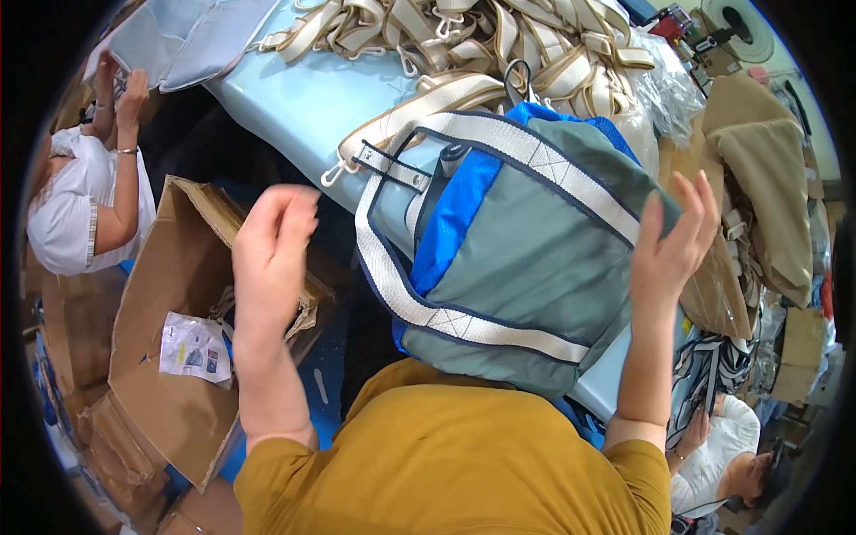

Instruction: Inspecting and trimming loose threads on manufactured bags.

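A grey-green and blue bag [526, 259] with cream webbing straps lies on the light blue table [312, 98] in front of me. My left hand [272, 245] is raised to the left of the bag, fingers apart, holding nothing. At the bag's right edge my right hand [673, 236] is lifted with its fingers spread, close to the fabric; whether it touches the bag I cannot tell. A cream strap with a metal clip [419, 102] rests along the bag's top left corner.
A heap of cream straps [499, 36] covers the far table. An open cardboard box [178, 312] with a white paper label stands at my lower left. A person in white [85, 205] works at the left; another person [731, 446] sits at the lower right. Beige fabric [762, 169] lies at the right.
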Motion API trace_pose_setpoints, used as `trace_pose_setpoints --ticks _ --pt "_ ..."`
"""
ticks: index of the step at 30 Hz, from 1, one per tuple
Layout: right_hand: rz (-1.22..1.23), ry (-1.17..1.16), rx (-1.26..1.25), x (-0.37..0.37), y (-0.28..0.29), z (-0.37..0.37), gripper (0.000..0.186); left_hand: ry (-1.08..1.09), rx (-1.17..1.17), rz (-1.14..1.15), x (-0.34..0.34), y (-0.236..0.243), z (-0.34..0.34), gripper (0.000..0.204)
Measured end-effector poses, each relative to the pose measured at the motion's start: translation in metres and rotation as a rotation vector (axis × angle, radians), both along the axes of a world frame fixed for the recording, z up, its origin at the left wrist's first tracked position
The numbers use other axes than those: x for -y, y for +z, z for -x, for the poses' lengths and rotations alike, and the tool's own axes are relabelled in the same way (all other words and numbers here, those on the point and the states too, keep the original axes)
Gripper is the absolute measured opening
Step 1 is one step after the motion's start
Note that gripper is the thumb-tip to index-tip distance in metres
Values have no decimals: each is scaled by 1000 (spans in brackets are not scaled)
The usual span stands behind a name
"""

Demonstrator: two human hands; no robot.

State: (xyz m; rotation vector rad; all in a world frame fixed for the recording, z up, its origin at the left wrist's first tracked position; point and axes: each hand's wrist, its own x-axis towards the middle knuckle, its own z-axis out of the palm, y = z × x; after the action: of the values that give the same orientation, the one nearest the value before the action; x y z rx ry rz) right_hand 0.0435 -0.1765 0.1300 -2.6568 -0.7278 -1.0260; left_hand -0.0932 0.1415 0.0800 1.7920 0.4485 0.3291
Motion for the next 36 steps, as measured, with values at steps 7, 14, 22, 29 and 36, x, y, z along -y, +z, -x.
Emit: trace_pose_setpoints --ticks 7,14,22,29,36 --pt "262 -5 -455 -11 -71 53 80 -285 -113 -403 103 -40 -67 39" --pt "262 27 -506 14 -102 48 79 -139 169 285 93 -52 -62 36" --pt "222 53 -534 17 -104 44 76 -117 82 474 78 -55 -64 37" --pt "190 38 -538 17 -99 42 71 -177 -23 412 75 -55 -65 40" --pt "153 120 -600 28 -81 44 71 -691 -362 311 61 -16 -38 36"
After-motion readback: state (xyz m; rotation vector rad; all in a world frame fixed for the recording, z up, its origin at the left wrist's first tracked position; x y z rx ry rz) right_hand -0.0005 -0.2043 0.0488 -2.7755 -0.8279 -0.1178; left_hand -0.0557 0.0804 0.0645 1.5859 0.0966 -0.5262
